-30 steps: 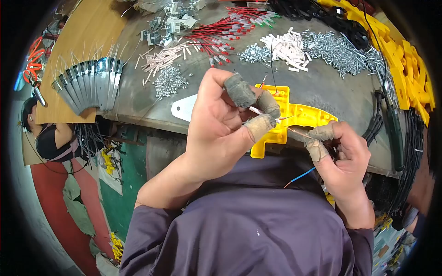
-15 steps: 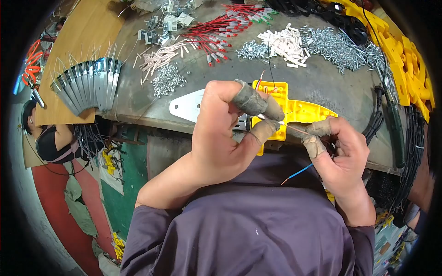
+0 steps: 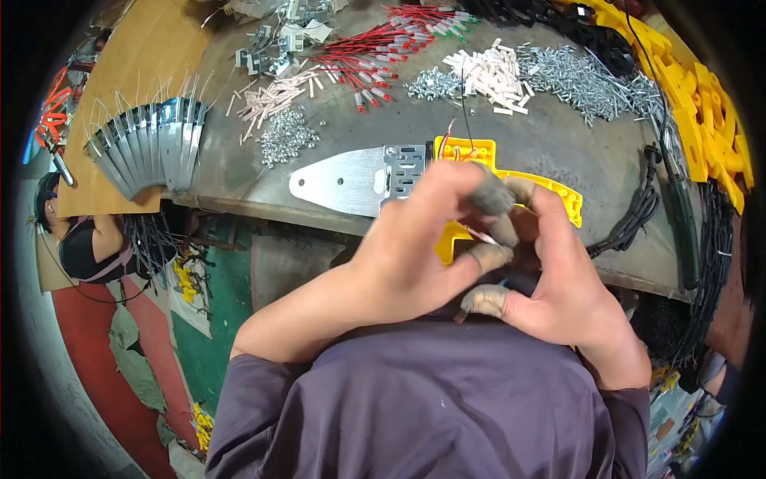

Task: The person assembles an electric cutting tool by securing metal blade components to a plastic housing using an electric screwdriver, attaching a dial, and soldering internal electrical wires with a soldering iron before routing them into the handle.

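My left hand (image 3: 427,239) is closed, its finger and thumb pinching a thin wire with a white sleeve (image 3: 481,236) on it. Fingertip wraps, worn and grey, cover both hands' working fingers. My right hand (image 3: 554,275) is curled close beside the left. A brown wire end (image 3: 460,317) pokes out below its thumb, and a bit of blue wire shows behind; the grip itself is partly hidden. Under the hands lies a yellow plastic housing (image 3: 471,149), partly covered. Joined at its left is a slotted metal plate with a pointed flat end (image 3: 335,181).
Piles of screws (image 3: 590,80), white sleeves (image 3: 491,76), nuts (image 3: 289,137) and red-wired parts (image 3: 375,64) lie along the bench. Metal blades (image 3: 148,148) fan out at left. A black-corded tool with a green handle (image 3: 685,231) and yellow housings (image 3: 706,120) are right. Another person (image 3: 92,239) sits at far left.
My right hand has moved left against my left hand, and its thumb has dropped lower. My left hand has shifted slightly down and right, uncovering more of the metal plate.
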The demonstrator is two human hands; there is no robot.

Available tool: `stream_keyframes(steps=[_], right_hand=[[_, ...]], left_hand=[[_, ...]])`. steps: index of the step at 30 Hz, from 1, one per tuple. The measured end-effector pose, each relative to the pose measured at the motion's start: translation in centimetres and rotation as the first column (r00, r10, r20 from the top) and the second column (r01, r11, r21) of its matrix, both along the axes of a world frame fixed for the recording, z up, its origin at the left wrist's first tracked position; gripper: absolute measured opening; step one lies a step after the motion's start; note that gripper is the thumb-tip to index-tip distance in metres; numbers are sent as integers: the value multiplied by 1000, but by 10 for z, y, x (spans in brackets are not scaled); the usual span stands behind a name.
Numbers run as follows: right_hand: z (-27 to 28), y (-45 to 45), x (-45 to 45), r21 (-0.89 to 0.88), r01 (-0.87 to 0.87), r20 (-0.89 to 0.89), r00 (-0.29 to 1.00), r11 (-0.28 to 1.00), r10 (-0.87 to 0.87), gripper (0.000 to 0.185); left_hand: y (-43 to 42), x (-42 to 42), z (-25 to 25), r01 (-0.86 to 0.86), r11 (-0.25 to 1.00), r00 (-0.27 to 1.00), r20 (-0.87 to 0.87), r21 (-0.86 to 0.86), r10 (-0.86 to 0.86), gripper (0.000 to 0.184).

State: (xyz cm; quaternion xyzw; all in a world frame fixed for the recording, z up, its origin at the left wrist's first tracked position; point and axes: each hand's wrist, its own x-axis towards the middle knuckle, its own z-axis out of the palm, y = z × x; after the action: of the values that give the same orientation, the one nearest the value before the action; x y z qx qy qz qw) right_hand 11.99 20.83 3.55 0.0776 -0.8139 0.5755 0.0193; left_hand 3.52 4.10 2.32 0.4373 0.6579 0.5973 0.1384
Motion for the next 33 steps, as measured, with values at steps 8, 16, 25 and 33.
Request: stream_keyframes(steps=[8, 16, 25, 33], right_hand=[[6, 4, -4, 194, 73, -186, 982, 978, -36, 12], [9, 4, -5, 216, 67, -183, 983, 974, -27, 11], [8, 6, 0, 298, 142, -252, 966, 944, -65, 15], [7, 7, 2, 253, 49, -182, 983, 966, -2, 10]], left_hand=[[-11, -6, 5, -111, 985, 988, -93, 129, 124, 49], [-22, -12, 16, -37, 992, 971, -241, -124, 6, 33], [-16, -6, 4, -156, 975, 982, -79, 156, 169, 49], [-21, 2, -3, -146, 989, 962, -237, -21, 137, 20]])
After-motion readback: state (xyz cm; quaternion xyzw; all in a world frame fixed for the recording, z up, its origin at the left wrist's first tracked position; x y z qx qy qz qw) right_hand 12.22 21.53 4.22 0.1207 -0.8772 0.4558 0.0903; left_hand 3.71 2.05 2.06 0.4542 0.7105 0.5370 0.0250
